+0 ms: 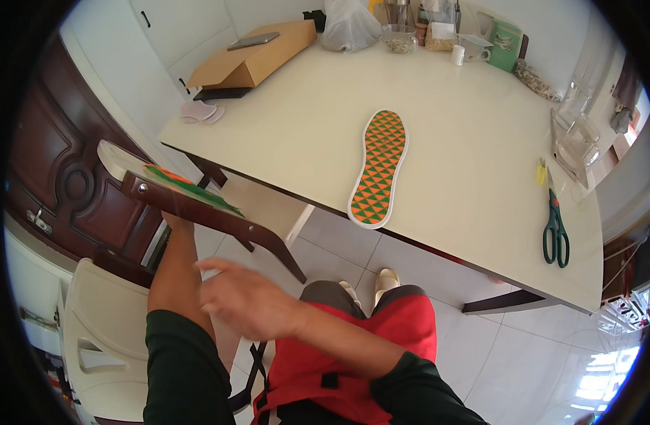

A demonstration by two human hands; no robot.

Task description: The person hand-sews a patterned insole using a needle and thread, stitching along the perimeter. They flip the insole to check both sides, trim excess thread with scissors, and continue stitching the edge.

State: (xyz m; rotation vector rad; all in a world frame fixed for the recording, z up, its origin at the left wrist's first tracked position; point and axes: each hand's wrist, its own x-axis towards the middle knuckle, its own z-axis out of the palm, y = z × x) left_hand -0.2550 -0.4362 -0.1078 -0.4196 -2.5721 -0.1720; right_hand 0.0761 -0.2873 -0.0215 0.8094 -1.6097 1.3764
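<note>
Hovering beside the left forearm, the blurred right hand is loosely spread; the left hand is hidden, its grip unclear. Green-and-orange strands line a chair; beyond, a triangle-patterned insole lies at the table's near edge.

Cream table, tiled floor, brown door

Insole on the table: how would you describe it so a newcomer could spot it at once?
Start with the cream table and find its near edge. The insole reaches that edge with one rounded end, left of the scissors. Unlike them, it is a long, flat sole shape patterned with orange and green triangles inside a white border.
</note>
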